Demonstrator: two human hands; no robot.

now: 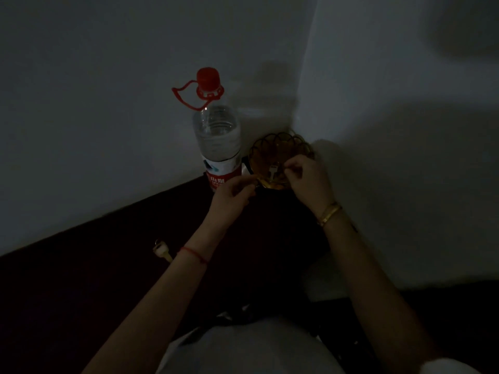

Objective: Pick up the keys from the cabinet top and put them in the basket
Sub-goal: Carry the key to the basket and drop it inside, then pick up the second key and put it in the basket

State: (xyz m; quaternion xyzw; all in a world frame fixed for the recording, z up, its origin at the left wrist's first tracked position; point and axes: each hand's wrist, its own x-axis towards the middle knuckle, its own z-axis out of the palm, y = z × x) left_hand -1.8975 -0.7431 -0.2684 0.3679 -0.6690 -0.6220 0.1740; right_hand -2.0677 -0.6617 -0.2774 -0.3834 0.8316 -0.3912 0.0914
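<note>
- dim corner, two pale walls (108, 103) meeting behind a dark cabinet top (94, 287), very little light to work with.
- silver key (273, 170) hangs over the wire basket (280, 141), just above its bowl, dangling from the right hand (307, 176), whose fingertips are pinched narrow on its top end.
- left hand (232, 197) sits at the basket's near rim, fingers curled in close; something yellowish shows at its fingertips, but whether that's a second key or part of the basket, i cannot tell in this gloom.
- by my read, the drop is moments away: the key is over the basket, not yet resting in it.
- another small key with a ring (161, 249) lies on the cabinet top, well apart from the basket, just beside the left forearm. so the job isn't finished.
- risk one: the basket is open wire, and a slim key let go at the wrong spot could slip through a gap or catch on the rim.
- risk two: the tall water bottle (217, 136), red cap, stands just beside the basket on the left; a careless left elbow or wrist could knock it.
- risk three: in this darkness the key by the forearm could get swept off the edge.
- gold bangles (328, 213) on the right wrist, red string (193, 255) on the left.
</note>
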